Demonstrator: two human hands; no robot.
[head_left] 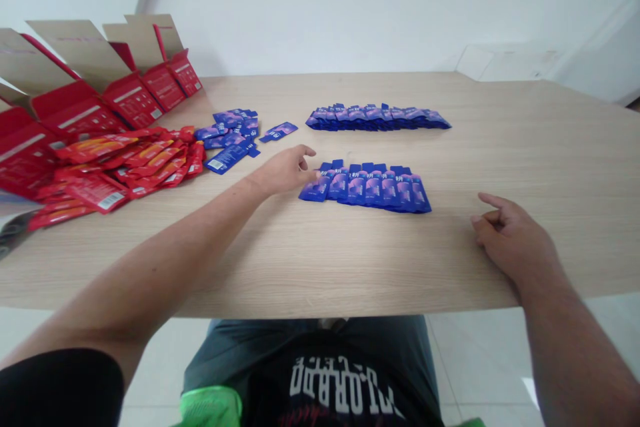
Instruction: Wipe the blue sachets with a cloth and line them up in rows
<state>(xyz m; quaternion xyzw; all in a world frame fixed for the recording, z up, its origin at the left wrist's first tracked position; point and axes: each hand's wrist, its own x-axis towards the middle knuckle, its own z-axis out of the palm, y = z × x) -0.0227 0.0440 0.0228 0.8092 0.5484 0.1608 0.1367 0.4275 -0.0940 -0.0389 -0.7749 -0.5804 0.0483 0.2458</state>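
A row of overlapping blue-and-purple sachets (375, 187) lies flat in front of me. My left hand (290, 170) is at its left end, the thumb tip over the leftmost sachet and the forefinger apart from it. Whether the thumb presses on that sachet is hard to tell. My right hand (515, 237) rests on the table to the right of the row, holding nothing, with forefinger stretched and the other fingers partly curled. Behind the row lies a second, longer row of blue sachets (377, 117). A loose pile of blue sachets (233, 133) and one single sachet (279, 131) lie beyond my left forearm.
Red cartons (133, 97) with raised flaps stand along the left of the wooden table (370, 260). A heap of red sachets (125, 167) lies before them. A dark object (15, 233) sits at the left edge. A white wall (330, 7) rises behind the table.
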